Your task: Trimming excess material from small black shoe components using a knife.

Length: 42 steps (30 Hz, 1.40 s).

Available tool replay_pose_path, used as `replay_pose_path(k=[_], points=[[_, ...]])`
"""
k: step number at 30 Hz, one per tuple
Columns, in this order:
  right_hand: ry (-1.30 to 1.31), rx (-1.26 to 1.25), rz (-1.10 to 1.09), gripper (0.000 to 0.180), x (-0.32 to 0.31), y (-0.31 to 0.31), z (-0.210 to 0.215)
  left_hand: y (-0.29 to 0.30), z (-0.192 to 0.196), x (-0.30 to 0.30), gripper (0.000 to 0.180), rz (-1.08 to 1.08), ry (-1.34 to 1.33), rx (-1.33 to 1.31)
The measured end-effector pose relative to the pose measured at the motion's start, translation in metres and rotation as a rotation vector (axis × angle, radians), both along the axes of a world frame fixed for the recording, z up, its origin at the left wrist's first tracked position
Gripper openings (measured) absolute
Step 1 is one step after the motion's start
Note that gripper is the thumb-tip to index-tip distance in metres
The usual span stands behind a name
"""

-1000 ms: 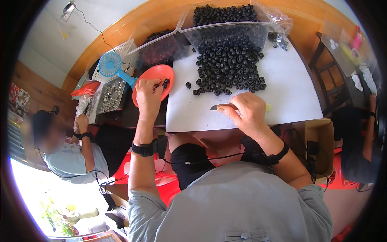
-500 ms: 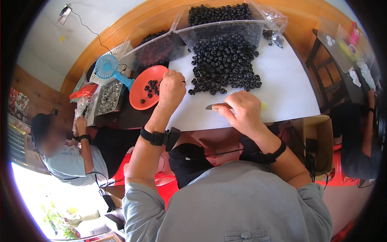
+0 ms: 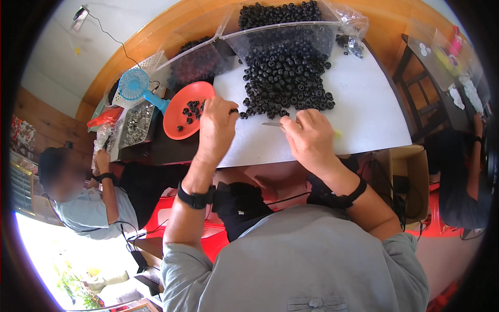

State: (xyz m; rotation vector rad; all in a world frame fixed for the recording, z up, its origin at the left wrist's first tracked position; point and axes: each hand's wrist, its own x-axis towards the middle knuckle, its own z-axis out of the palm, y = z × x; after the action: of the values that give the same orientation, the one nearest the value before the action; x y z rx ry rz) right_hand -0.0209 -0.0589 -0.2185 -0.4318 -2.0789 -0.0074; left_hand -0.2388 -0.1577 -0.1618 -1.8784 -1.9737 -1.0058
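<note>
My left hand is closed in a pinch over the white tabletop, beside the red plate. A small black bead-like piece shows at its fingertips. My right hand grips a knife, its narrow blade pointing left toward the left hand, a short gap between them. Part of a yellow-green handle shows past the right palm. Ahead of both hands spreads a heap of round black pieces with holes. Several similar pieces lie in the red plate.
Clear bins of black pieces stand behind the heap. A blue handheld fan and a metal tray of small shiny parts sit left. A plastic bag lies back right, a cardboard box below right. People sit at both sides.
My left hand has turned and drawn slightly back, so the black piece at its fingertips shows more. My right hand has moved a little forward and left with the knife.
</note>
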Motion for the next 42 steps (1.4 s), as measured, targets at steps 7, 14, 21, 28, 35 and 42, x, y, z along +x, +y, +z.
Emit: replay_pose_path(k=[7, 14, 21, 28, 35, 42], points=[[-0.258, 0.166, 0.057, 0.023, 0.001, 0.001, 0.008, -0.021, -0.034, 0.032, 0.018, 0.112, 0.187, -0.058], [-0.2, 0.003, 0.139, 0.021, 0.031, 0.009, 0.026, -0.039, -0.009, 0.033, 0.02, -0.098, -0.954, -0.154], [0.15, -0.497, 0.227, 0.033, 0.012, 0.007, 0.023, -0.016, -0.03, 0.054, 0.023, -0.477, -1.625, 0.007], [0.044, -0.399, 0.154, 0.038, 0.01, 0.01, 0.02, -0.011, -0.043, 0.056, 0.026, -0.533, -1.669, 0.011], [0.025, -0.342, 0.143, 0.034, 0.009, 0.01, 0.021, -0.014, -0.042, 0.061, 0.029, -0.522, -1.606, 0.001], [0.019, -0.316, 0.136, 0.032, 0.009, 0.007, 0.021, -0.016, -0.047, 0.06, 0.029, -0.532, -1.589, 0.022]])
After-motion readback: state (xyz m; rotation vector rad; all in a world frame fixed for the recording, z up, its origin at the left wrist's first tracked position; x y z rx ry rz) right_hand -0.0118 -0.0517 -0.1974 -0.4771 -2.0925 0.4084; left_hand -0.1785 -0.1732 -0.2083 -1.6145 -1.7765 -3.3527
